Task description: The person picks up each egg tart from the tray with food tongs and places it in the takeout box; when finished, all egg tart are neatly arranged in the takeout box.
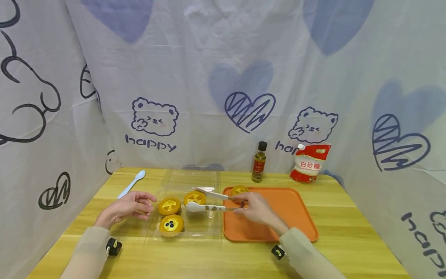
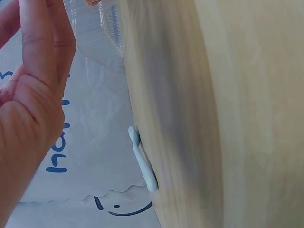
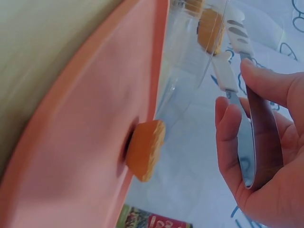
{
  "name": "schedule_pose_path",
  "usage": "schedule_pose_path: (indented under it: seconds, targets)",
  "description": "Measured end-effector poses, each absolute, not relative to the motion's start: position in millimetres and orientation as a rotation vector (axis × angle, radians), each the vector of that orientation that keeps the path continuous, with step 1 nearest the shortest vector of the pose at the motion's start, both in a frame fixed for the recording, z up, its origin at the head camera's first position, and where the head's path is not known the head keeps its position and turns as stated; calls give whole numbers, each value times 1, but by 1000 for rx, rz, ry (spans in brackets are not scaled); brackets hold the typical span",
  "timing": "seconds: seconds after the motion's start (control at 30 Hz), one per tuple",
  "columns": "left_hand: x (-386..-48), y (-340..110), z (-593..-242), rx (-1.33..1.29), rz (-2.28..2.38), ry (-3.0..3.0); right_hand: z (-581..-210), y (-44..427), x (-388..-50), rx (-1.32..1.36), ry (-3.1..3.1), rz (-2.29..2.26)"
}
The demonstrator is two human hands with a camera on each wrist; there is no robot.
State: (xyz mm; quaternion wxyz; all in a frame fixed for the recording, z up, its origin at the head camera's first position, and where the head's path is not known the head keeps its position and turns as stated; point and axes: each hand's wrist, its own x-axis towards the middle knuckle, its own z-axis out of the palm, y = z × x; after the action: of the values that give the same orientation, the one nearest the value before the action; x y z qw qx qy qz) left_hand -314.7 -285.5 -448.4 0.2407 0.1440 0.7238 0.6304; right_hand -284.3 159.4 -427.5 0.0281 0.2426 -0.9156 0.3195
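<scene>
My right hand point(image 1: 257, 209) holds metal tongs point(image 3: 266, 137) with white tips, thumb on one arm and fingers on the other. In the head view the spread tips lie either side of a tart point(image 1: 195, 198) with yellow pieces on top; whether they touch it I cannot tell. That tart sits in a clear plastic container point(image 1: 209, 231), alongside another yellow-topped tart point(image 1: 169, 206) and a tart with dark berries point(image 1: 171, 224). My left hand point(image 1: 130, 207) hovers by the container's left side, fingers loosely bent and holding nothing. A further tart point(image 3: 145, 149) stands on an orange tray point(image 1: 278, 217).
The container's clear lid point(image 1: 193, 179) is folded back behind it. A pale blue spoon point(image 1: 131, 184) lies at the back left. Behind the tray stand a dark-capped bottle point(image 1: 258, 162) and a red and white bag point(image 1: 310, 163). Curtains surround the wooden table point(image 1: 195, 259).
</scene>
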Motion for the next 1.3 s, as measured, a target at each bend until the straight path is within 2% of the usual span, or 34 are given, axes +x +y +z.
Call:
schedule_pose_path:
  seconds: [0.8, 1.3]
  targets:
    - [-311, -286, -447, 380, 1720, 1999, -416, 132, -278, 699, -2961, 759]
    - [-313, -286, -447, 389, 1720, 2004, -411, 144, -276, 662, -2956, 846]
